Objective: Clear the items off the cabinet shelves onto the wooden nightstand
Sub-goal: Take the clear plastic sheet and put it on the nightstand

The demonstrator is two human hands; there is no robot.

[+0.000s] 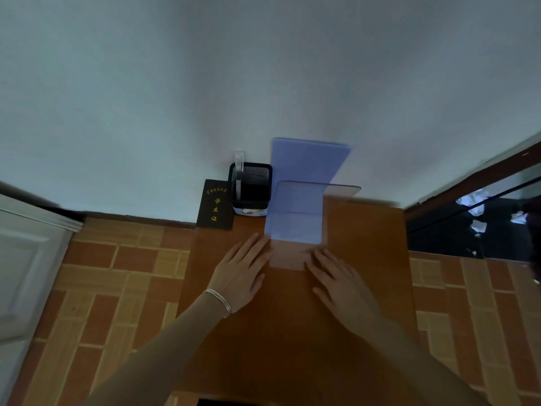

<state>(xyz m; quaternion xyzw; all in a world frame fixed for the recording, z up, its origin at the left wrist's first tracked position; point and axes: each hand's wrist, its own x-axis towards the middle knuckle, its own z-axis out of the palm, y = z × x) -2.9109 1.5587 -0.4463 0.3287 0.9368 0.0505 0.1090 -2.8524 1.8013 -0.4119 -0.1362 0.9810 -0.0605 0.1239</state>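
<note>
Wooden nightstand (pixel 366 288) against the wall, dark booklet (pixel 215 205) leaning upright, black mesh pen holder (pixel 251 186) beside it, translucent blue bookend (pixel 298 194) stood upright.

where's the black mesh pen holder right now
In the head view the black mesh pen holder stands at the back of the wooden nightstand, against the wall, between the dark booklet on its left and the blue plastic sheet on its right.

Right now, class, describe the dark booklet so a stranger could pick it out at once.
Find the wooden nightstand against the pale wall. At its back left corner, left of the black mesh pen holder, stands the dark booklet. It alone bears gold characters on its cover.
</note>
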